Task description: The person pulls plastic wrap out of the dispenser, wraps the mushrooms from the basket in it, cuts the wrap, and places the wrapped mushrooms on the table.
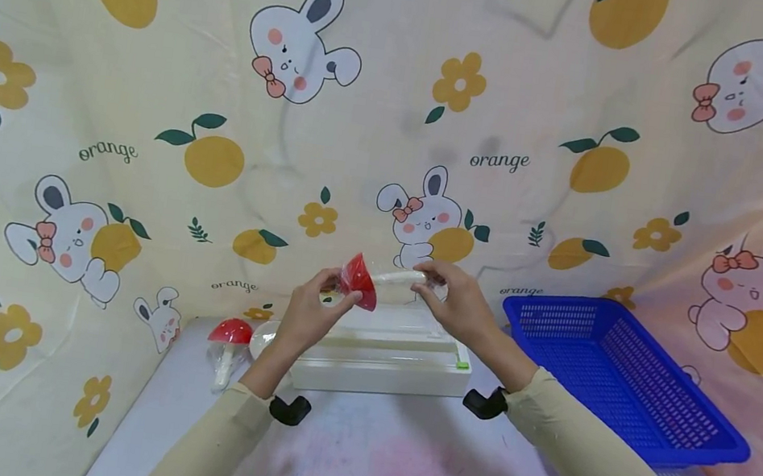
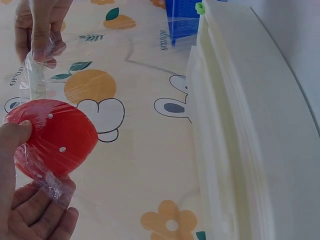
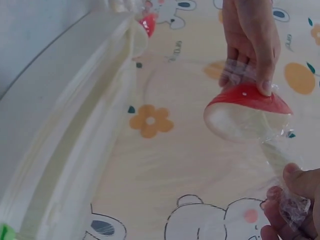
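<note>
A toy mushroom (image 1: 362, 281) with a white-dotted red cap and a pale stem is held above the table, wrapped in clear film. My left hand (image 1: 309, 311) grips it by the red cap (image 2: 59, 137), thumb on top and fingers beneath. At the stem's far end my right hand (image 1: 454, 304) pinches the stem and the bunched film (image 3: 294, 206) around it. Just below both hands lies a long white cling film dispenser (image 1: 377, 374) with a green slider (image 1: 462, 365) at its right end.
A second film-wrapped toy mushroom (image 1: 231, 335) lies at the dispenser's left, beside a pale round end (image 1: 262, 338). To the right stands a blue plastic basket (image 1: 627, 419). Behind the white table (image 1: 350, 461) hangs a patterned cloth (image 1: 383, 124).
</note>
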Available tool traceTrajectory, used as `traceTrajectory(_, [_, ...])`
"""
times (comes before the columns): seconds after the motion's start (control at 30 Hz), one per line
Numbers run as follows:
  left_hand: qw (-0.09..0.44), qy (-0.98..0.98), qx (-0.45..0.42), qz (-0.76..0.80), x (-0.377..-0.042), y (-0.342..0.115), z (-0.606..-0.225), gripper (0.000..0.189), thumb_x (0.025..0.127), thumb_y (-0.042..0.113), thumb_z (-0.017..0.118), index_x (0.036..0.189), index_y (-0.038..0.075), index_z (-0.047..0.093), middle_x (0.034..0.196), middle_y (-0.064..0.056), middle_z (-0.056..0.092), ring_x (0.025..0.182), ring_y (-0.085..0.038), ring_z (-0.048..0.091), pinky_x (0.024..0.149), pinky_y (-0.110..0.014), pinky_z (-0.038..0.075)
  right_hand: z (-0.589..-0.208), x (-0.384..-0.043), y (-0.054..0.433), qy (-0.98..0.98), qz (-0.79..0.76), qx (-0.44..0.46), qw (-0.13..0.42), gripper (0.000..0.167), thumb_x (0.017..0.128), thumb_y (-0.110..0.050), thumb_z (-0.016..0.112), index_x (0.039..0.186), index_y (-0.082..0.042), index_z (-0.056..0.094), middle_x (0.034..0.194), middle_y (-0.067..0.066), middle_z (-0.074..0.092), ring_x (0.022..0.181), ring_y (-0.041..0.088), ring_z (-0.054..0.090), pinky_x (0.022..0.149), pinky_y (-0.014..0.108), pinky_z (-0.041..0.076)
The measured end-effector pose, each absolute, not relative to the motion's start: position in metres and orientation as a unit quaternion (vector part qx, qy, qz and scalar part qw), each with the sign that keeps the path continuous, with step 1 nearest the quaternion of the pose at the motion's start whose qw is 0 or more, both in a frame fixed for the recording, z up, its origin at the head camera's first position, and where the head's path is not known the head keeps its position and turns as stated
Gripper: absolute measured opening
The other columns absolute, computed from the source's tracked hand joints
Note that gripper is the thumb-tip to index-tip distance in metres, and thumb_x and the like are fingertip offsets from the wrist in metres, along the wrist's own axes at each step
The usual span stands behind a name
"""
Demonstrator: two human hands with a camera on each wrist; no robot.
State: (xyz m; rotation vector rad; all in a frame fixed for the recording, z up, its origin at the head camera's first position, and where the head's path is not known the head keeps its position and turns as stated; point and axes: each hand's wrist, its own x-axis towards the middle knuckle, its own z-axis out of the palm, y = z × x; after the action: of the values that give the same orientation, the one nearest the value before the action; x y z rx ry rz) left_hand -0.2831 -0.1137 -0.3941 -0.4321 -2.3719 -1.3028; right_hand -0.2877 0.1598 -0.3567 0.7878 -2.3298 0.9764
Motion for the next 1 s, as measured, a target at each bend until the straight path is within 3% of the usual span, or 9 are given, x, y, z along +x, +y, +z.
traceTrajectory(0.63, [0.219, -0.846, -0.149, -0.464, -0.279, -0.111, -0.376, 0.057, 0.098, 0.038, 0.081, 0.145, 0.012, 0.062, 0.14, -0.005, 0.071, 0.129, -0.026, 0.067, 0.112, -0.045, 0.053, -0.339, -0.284, 0.161, -0.841, 0.372, 0.288, 0.267, 0.036, 0.097, -0.01, 0.081, 0.131, -0.006, 0.071, 0.117, 0.009, 0.075, 0.1, 0.023, 0.069, 0.1, 0.048, 0.061])
traceTrajectory(1.0, [0.231, -0.838, -0.167, -0.465, -0.262, -0.114, -0.372, 0.056, 0.097, 0.04, 0.082, 0.142, 0.012, 0.064, 0.132, -0.003, 0.073, 0.118, -0.022, 0.069, 0.104, -0.045, 0.058, -0.333, -0.269, 0.163, -0.83, 0.377, 0.297, 0.283, 0.033, 0.096, -0.013, 0.083, 0.127, -0.005, 0.073, 0.116, 0.009, 0.076, 0.097, 0.022, 0.07, 0.095, 0.048, 0.062])
